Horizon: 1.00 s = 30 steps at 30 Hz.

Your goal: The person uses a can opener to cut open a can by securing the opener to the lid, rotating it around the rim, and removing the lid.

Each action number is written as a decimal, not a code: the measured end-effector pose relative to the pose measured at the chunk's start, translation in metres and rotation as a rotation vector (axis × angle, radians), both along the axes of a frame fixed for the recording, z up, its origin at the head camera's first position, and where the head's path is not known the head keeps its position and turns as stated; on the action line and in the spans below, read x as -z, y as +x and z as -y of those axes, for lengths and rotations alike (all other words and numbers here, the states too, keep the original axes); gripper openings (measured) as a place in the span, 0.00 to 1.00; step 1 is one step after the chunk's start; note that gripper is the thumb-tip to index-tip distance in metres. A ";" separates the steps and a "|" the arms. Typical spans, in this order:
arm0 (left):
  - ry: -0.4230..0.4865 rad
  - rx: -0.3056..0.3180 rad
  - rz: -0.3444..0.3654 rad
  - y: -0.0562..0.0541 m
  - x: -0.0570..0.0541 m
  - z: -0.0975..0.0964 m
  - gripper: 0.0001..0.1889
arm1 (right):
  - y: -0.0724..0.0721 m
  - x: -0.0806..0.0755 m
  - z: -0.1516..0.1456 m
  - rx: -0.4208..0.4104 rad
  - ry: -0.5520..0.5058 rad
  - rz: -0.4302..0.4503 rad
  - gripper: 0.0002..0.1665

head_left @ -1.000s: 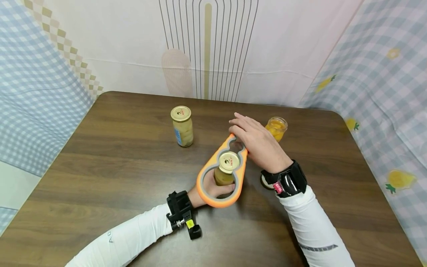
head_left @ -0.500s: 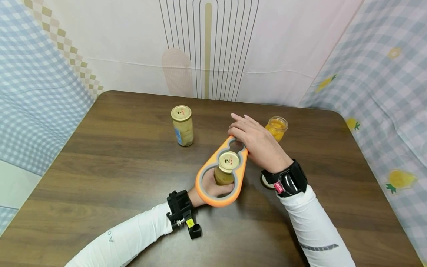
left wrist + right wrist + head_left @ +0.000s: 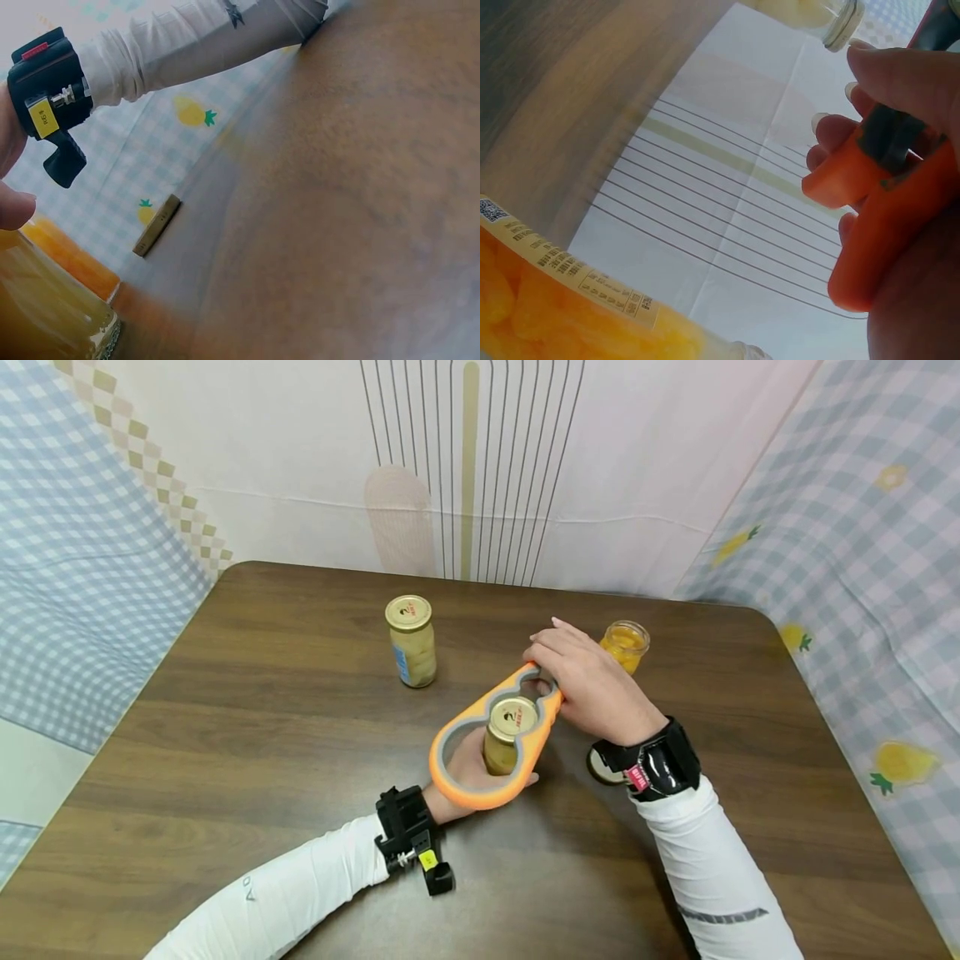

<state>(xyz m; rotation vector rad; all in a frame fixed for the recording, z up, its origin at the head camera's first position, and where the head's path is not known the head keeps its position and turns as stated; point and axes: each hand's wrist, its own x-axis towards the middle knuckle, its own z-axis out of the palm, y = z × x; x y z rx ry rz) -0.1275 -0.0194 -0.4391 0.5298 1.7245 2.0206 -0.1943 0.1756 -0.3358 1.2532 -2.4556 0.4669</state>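
Note:
My left hand (image 3: 468,762) grips a glass jar (image 3: 498,755) with a gold lid (image 3: 513,717), near the middle of the table. Around that lid sits an orange and grey multi-hole jar opener (image 3: 442,781), its wide end toward my left wrist. The narrow end is in the grip of my right hand (image 3: 600,689). In the right wrist view, fingers and thumb curl about the opener (image 3: 896,225). The left wrist view has the lower part of the held jar (image 3: 56,307) at the bottom left corner, with only a thumb tip of a hand beside it.
A second gold-lidded jar (image 3: 414,652) stands at the back left of centre. Behind my right hand is an uncapped jar of orange fruit (image 3: 624,647). A loose lid (image 3: 602,771) lies under my right wrist, partly covered. Patterned cloths (image 3: 637,460) hang around the table (image 3: 225,710).
The opener's wide end has swung to the left and away from me around the jar lid. My right hand has shifted slightly right; my left hand keeps the jar in place.

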 end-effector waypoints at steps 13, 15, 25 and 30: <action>-0.218 -0.101 -0.252 0.002 0.002 -0.001 0.45 | 0.006 -0.003 0.004 0.067 -0.058 -0.055 0.05; -0.199 -0.092 -0.298 0.001 0.002 -0.001 0.47 | 0.006 -0.004 0.004 0.081 -0.062 -0.065 0.05; -0.170 -0.143 -0.289 0.002 0.009 -0.002 0.40 | 0.010 -0.003 0.001 0.112 -0.038 -0.085 0.08; -0.128 -0.147 -0.234 0.002 0.007 -0.003 0.42 | 0.010 -0.004 0.001 0.106 -0.047 -0.096 0.12</action>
